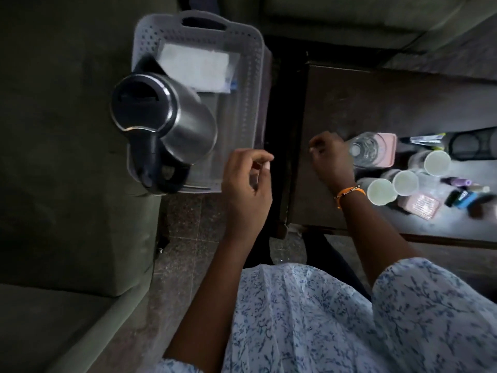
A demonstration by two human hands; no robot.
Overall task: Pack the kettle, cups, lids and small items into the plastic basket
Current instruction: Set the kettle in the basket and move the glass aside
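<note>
Setting: dim room, dark wooden table [376, 98] beside a green sofa [53, 130].
Kettle [164, 125]: steel, standing inside the grey plastic basket [250, 76] on the sofa.
Cups [404, 181]: three, on the table.
Left hand [247, 189]: loosely curled, empty, near the basket.
Right hand [330, 160]: curled, empty, over the table.

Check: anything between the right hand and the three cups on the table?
Yes. A clear glass jar lies right beside the right hand, between it and the farthest cup. The two nearer cups sit beside the wrist, unobstructed.
</note>
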